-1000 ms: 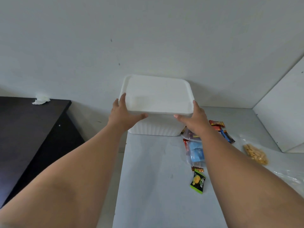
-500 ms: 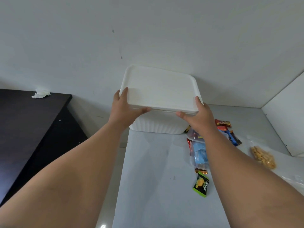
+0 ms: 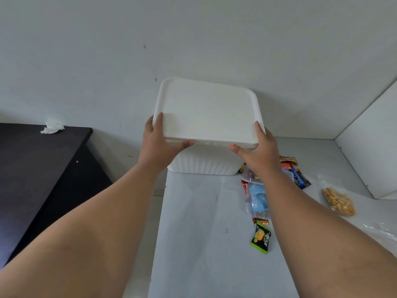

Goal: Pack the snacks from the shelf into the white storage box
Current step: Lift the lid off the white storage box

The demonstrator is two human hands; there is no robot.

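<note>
A white ribbed storage box (image 3: pixel 204 164) stands at the back of the pale shelf (image 3: pixel 204 233), against the wall. Its flat white lid (image 3: pixel 207 110) is lifted off and tilted above it. My left hand (image 3: pixel 160 145) grips the lid's near left corner, and my right hand (image 3: pixel 256 150) grips its near right corner. Right of the box lie the snacks: a clear bag of blue packets (image 3: pixel 256 200), red and blue wrappers (image 3: pixel 295 171), a green candy packet (image 3: pixel 261 237) and a bag of peanuts (image 3: pixel 338 201). The box's inside is hidden by the lid.
A dark table (image 3: pixel 32 168) stands to the left, lower than the shelf, with a crumpled white tissue (image 3: pixel 52 127) at its back. A white side panel (image 3: pixel 378 147) closes the shelf on the right. Clear plastic (image 3: pixel 380 229) lies at the right edge.
Both hands have raised the lid off the box and tilted it up; a second ago it sat on the box.
</note>
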